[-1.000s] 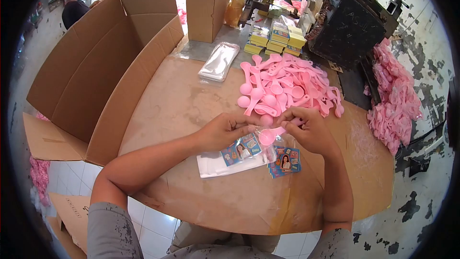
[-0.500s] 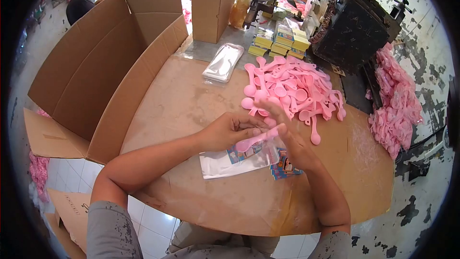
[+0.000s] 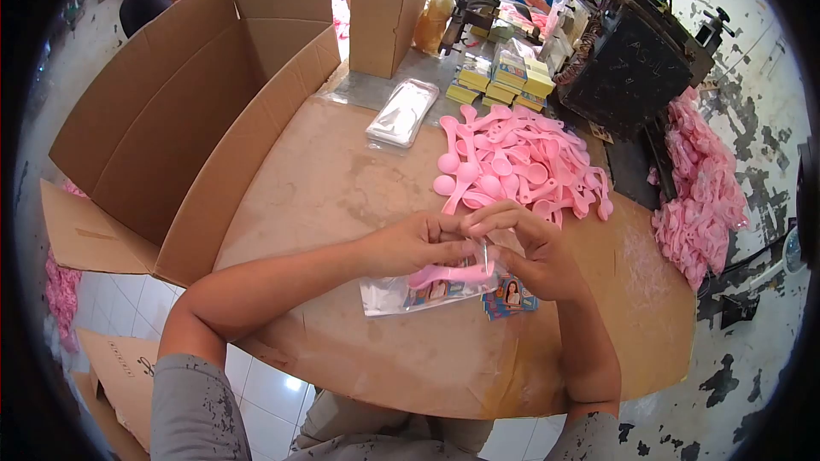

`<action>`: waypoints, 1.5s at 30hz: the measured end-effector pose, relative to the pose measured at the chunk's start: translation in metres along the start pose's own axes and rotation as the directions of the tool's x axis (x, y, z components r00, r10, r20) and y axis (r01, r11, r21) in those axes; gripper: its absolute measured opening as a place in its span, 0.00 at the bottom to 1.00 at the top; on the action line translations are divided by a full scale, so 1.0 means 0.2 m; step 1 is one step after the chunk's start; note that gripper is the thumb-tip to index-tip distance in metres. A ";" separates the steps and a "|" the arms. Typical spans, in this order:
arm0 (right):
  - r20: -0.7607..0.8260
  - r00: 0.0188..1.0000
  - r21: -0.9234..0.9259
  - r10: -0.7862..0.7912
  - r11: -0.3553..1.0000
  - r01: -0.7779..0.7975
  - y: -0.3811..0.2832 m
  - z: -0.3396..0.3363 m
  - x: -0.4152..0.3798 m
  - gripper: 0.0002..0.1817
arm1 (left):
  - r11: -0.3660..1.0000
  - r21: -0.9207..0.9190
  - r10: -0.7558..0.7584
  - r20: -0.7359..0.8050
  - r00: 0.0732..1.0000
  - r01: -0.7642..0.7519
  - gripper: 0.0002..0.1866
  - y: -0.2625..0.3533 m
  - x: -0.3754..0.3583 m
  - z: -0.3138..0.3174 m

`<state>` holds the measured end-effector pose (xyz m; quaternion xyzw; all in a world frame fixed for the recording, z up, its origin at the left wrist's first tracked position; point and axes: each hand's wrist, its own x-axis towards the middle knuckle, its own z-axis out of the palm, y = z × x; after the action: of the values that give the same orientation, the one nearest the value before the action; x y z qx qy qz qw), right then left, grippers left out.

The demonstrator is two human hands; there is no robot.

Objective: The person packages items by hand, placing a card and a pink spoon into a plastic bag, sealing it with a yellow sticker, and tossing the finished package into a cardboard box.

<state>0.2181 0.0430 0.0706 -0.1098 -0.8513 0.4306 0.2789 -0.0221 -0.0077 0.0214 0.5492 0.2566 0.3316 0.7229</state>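
Note:
My left hand (image 3: 420,241) and my right hand (image 3: 536,252) meet fingertip to fingertip over the cardboard-covered table. Both pinch the clear edge of a plastic bag (image 3: 389,297). Just below my fingers a pink measuring spoon (image 3: 457,275) lies level, apparently inside the clear plastic. Through the bag a printed card (image 3: 434,292) shows under the spoon. Beside the bag, below my right hand, rests a small stack of blue printed cards (image 3: 511,297). Beyond my hands spreads a heap of pink spoons (image 3: 530,162).
At left stands a large open carton (image 3: 248,141); an upright box (image 3: 380,21) is behind it. A stack of clear bags (image 3: 403,113), yellow-edged card bundles (image 3: 504,77) and a black machine (image 3: 628,60) line the back. Wrapped pink spoons (image 3: 700,196) pile at right. Two people sit farther off.
My right hand has come down from its raised, spread pose and closed at the bag's edge beside my left fingers. The spoon has shifted slightly left and down.

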 end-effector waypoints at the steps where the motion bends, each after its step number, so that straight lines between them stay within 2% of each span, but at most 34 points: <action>1: -0.033 0.999 0.094 0.035 0.995 -0.032 -0.01 0.01 0.00 0.27 | 0.999 0.008 0.044 0.031 0.999 -0.044 0.18 -0.05 0.02 0.00; 2: -0.064 0.995 0.187 0.073 0.981 -0.060 -0.02 0.04 -0.01 0.26 | 0.996 0.014 0.088 0.064 0.994 -0.089 0.18 -0.08 0.03 0.00; 3: -0.093 0.989 0.278 0.113 0.957 -0.083 -0.03 0.05 -0.01 0.26 | 1.000 0.006 -0.029 0.078 0.997 0.028 0.18 -0.04 0.01 0.01; 4: -0.092 0.990 0.288 0.105 0.955 -0.075 -0.05 0.05 -0.01 0.25 | 0.990 0.001 -0.143 0.092 0.985 0.144 0.19 0.02 -0.02 0.04; 6: -0.087 0.992 0.309 0.092 0.949 -0.061 -0.11 0.03 -0.02 0.24 | 0.996 0.003 -0.087 0.072 0.994 0.087 0.19 0.05 -0.02 0.07; 8: -0.183 0.983 0.153 -0.025 0.987 0.054 -0.18 -0.01 -0.02 0.24 | 0.967 0.026 0.254 0.009 0.967 -0.254 0.20 0.02 0.00 0.14; 9: -0.224 0.971 0.069 -0.084 0.992 0.102 -0.23 -0.04 -0.02 0.25 | 0.961 0.079 0.269 -0.023 0.963 -0.267 0.21 0.03 0.00 0.15; 10: -0.111 0.985 -0.281 -0.131 0.955 0.095 -0.30 -0.08 0.00 0.22 | 0.952 0.131 0.285 -0.050 0.957 -0.277 0.21 0.06 -0.01 0.15; 13: -0.418 0.908 -0.112 -0.007 0.993 -0.044 -0.31 -0.04 -0.05 0.19 | 0.934 0.206 0.307 -0.046 0.951 -0.291 0.24 0.09 -0.04 0.17; 15: -0.434 0.900 -0.121 0.042 0.987 -0.105 -0.32 -0.04 -0.03 0.18 | 0.909 0.273 0.342 -0.053 0.938 -0.316 0.26 0.09 -0.07 0.20; 20: -0.447 0.861 0.129 0.242 0.970 -0.206 -0.33 0.01 -0.02 0.17 | 0.770 0.476 0.508 -0.054 0.860 -0.425 0.24 0.13 -0.05 0.26; 23: -0.445 0.858 0.122 0.255 0.967 -0.224 -0.34 0.02 -0.02 0.17 | 0.791 0.439 0.511 -0.090 0.855 -0.427 0.20 0.11 -0.04 0.25; 26: -0.455 0.862 0.077 0.224 0.974 -0.213 -0.33 0.02 -0.02 0.16 | 0.827 0.454 0.441 -0.162 0.883 -0.330 0.19 0.10 -0.05 0.23; 29: -0.583 0.812 -0.224 -0.034 0.967 -0.120 -0.25 0.03 -0.02 0.15 | 0.874 0.344 0.434 -0.235 0.870 -0.343 0.18 0.13 -0.05 0.25; 30: -0.547 0.823 -0.396 -0.152 0.913 -0.094 -0.25 0.03 -0.01 0.15 | 0.865 0.388 0.424 -0.226 0.877 -0.318 0.19 0.12 -0.06 0.24; 32: -0.415 0.835 -0.697 -0.361 0.716 -0.037 -0.26 0.03 0.00 0.14 | 0.839 0.474 0.402 -0.208 0.892 -0.267 0.21 0.11 -0.06 0.21; 35: -0.205 0.904 -0.861 -0.376 0.509 0.016 -0.33 0.07 0.02 0.14 | 0.792 0.540 0.463 -0.229 0.856 -0.284 0.22 0.10 -0.07 0.24; 38: -0.161 0.907 -0.922 -0.390 0.387 0.002 -0.31 0.11 0.02 0.14 | 0.727 0.641 0.448 -0.170 0.878 -0.247 0.24 0.12 -0.09 0.24; 41: -0.128 0.914 -0.937 -0.385 0.350 0.016 -0.30 0.11 0.02 0.13 | 0.633 0.733 0.490 -0.130 0.862 -0.249 0.26 0.13 -0.09 0.24; 45: -0.055 0.932 -0.970 -0.358 0.242 0.036 -0.27 0.14 0.00 0.14 | 0.578 0.788 0.462 -0.102 0.881 -0.212 0.28 0.12 -0.09 0.24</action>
<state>0.2060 -0.0080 0.0995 -0.2029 -0.8972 -0.2283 0.3189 -0.0030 -0.0480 0.0578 0.7821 0.3654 0.4050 0.3015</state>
